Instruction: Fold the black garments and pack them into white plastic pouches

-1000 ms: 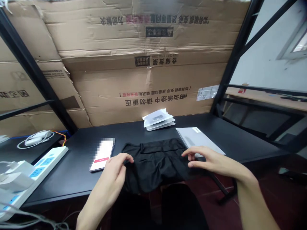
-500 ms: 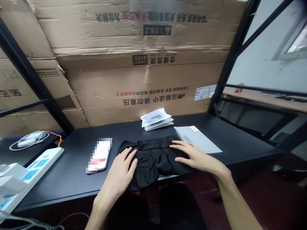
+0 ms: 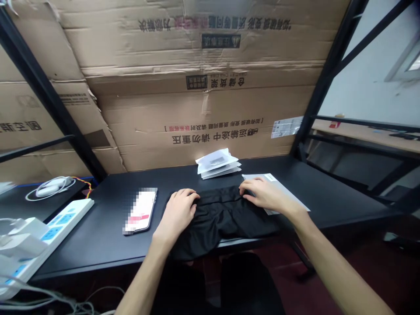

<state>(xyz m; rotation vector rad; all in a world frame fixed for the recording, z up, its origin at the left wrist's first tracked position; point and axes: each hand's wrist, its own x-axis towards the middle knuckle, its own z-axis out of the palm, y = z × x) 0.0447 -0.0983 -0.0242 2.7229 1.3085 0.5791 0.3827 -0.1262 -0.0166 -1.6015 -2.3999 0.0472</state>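
Observation:
A black cloth garment (image 3: 223, 223), probably shorts with a waistband, lies folded on the black table (image 3: 98, 240). My left hand (image 3: 179, 214) rests on its far left part, fingers curled over the waistband edge. My right hand (image 3: 262, 194) is at the far right part, fingers bunching the same edge. Its fingertips sit just beside a flat grey sheet packet (image 3: 282, 190), which the garment partly overlaps. The garment's near edge reaches the table's front edge.
A phone (image 3: 140, 211) with a blurred screen lies left of the garment. Stacked white packets (image 3: 218, 164) stand behind it. A white power strip (image 3: 62, 229) with plugs and cables sits at left. Flattened cardboard (image 3: 197, 87) and black shelf uprights (image 3: 328, 74) close the back.
Both hands have slid from pressing on the garment's middle to its far edge, and their fingers have closed on the waistband. The garment lies slightly further right.

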